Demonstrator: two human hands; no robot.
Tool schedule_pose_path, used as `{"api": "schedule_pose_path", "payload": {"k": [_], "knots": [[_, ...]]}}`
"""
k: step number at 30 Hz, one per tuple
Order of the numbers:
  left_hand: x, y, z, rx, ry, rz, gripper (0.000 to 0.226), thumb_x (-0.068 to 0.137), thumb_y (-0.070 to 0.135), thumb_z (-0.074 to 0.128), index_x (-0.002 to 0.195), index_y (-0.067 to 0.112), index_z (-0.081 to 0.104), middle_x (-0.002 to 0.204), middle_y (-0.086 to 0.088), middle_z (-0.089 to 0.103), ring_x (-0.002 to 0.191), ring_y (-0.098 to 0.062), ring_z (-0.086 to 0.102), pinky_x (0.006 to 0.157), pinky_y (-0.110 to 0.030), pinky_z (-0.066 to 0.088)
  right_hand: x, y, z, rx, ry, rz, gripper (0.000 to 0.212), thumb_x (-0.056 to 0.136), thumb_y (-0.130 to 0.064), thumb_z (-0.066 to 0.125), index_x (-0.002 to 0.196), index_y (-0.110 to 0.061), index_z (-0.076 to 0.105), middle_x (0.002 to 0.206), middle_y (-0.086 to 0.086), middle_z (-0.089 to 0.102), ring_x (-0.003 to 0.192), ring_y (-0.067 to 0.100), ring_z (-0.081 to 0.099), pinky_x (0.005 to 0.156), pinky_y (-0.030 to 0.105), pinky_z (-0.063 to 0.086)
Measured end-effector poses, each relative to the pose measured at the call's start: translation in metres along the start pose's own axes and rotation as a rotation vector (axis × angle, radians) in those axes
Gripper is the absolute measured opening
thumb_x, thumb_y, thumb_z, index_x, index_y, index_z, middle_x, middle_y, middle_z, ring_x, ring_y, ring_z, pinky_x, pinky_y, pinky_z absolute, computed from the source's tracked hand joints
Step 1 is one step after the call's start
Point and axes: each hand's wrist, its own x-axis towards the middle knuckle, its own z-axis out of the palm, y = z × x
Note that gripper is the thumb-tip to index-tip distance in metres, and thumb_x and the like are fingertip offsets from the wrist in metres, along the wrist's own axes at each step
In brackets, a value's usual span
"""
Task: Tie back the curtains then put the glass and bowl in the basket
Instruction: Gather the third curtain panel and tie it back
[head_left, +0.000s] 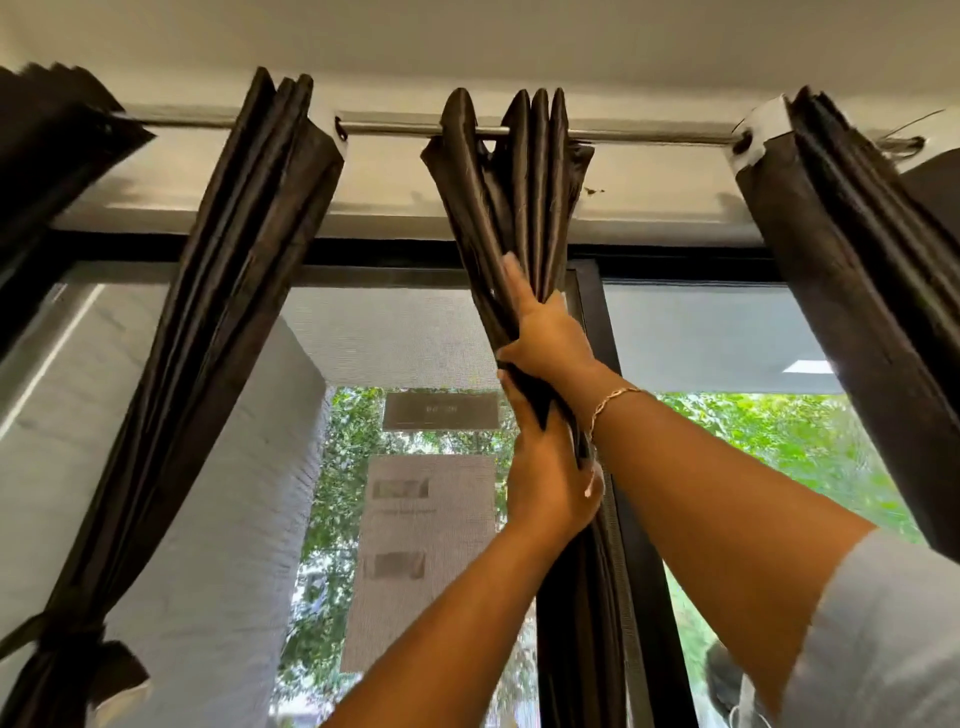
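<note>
A dark brown curtain (511, 171) hangs bunched from the metal rod (395, 128) at the centre of the window. My right hand (545, 332), with a gold bracelet at the wrist, grips the gathered folds high up. Just below it my left hand (548, 483) wraps around the same bundle. Lower down the curtain hangs straight along the black window frame. To the left, another brown curtain (223, 291) is tied back with a band (62, 636) near the lower left corner. No glass, bowl or basket is in view.
More dark curtain panels hang at the far left (47, 140) and far right (857, 291). Grey roller blinds (717, 338) cover the upper panes; green trees show through the glass. A black window frame post (644, 571) runs down behind the held curtain.
</note>
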Motion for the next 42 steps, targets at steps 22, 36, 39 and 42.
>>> {"api": "schedule_pose_path", "payload": {"k": [22, 36, 39, 42], "knots": [[0.001, 0.067, 0.068, -0.003, -0.010, -0.011, 0.070, 0.079, -0.003, 0.044, 0.144, 0.012, 0.023, 0.153, -0.012, 0.014, 0.128, -0.037, 0.036, 0.102, -0.039, 0.039, -0.015, 0.079, -0.067, -0.214, -0.040, 0.127, 0.040, 0.090, -0.006, 0.047, 0.129, 0.001, 0.039, 0.125, 0.028, 0.051, 0.115, 0.043, 0.051, 0.087, 0.040, 0.043], [-0.117, 0.018, 0.080, 0.340, -0.148, -0.118, 0.072, 0.090, 0.010, 0.048, 0.148, 0.009, 0.007, 0.157, -0.009, 0.001, 0.140, -0.029, 0.020, 0.100, -0.040, 0.044, -0.173, 0.114, 0.021, 0.258, -0.105, 0.204, 0.086, 0.090, -0.041, 0.053, 0.149, -0.011, -0.002, 0.128, 0.020, 0.053, 0.111, 0.035, 0.055, 0.089, 0.042, 0.047], [-0.156, 0.019, 0.085, 0.413, -0.226, -0.161, 0.069, 0.091, 0.019, 0.048, 0.147, 0.007, 0.010, 0.157, -0.013, 0.004, 0.143, -0.031, 0.008, 0.109, -0.042, 0.035, -0.229, 0.124, 0.031, 0.230, -0.168, 0.217, 0.080, 0.091, -0.051, 0.045, 0.149, -0.009, 0.009, 0.136, 0.020, 0.046, 0.124, 0.035, 0.045, 0.099, 0.044, 0.041], [-0.208, 0.018, 0.083, 0.496, -0.290, -0.131, 0.064, 0.092, 0.035, 0.038, 0.145, 0.005, 0.020, 0.156, -0.015, 0.012, 0.144, -0.034, 0.009, 0.115, -0.046, 0.024, -0.289, 0.130, 0.030, 0.100, -0.240, 0.202, 0.081, 0.088, -0.063, 0.029, 0.149, -0.012, 0.010, 0.147, 0.018, 0.034, 0.139, 0.034, 0.026, 0.113, 0.044, 0.025]]}}
